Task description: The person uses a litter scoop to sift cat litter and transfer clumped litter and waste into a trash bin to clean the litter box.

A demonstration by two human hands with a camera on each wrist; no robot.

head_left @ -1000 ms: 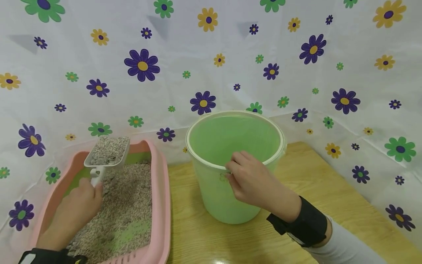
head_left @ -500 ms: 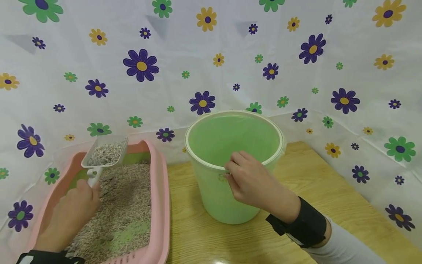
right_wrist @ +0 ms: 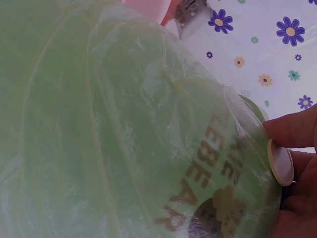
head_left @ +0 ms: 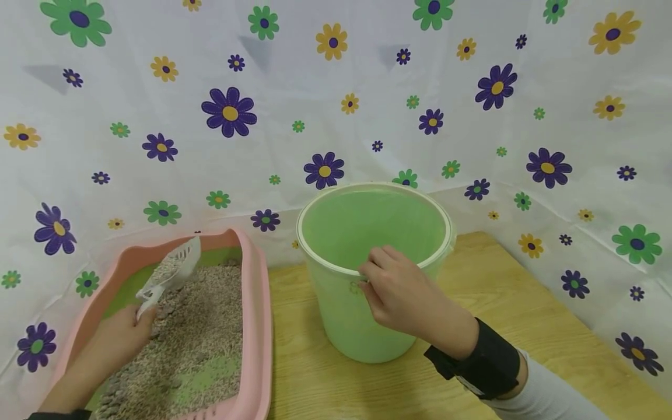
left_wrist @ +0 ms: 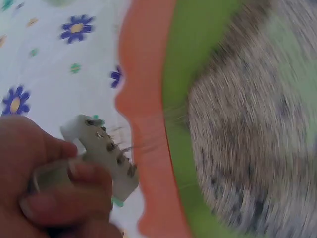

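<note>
The left hand [head_left: 118, 335] is gripping the handle of the white scoop [head_left: 170, 274], tilted over the grey litter [head_left: 202, 326] inside the pink tray [head_left: 257, 326], perhaps so loose grains are falling back; the wrist view is blurred. The right hand [head_left: 404, 291] is pinching the rim of the green bucket [head_left: 367, 315], steadying it on the wooden table [head_left: 525, 326].

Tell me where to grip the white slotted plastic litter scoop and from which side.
Grip the white slotted plastic litter scoop by its short handle at the near, low end, coming from the person's side. The bowl tilts up and away over the pink litter tray, so the handle is the free part; the left hand already holds it there.
</note>
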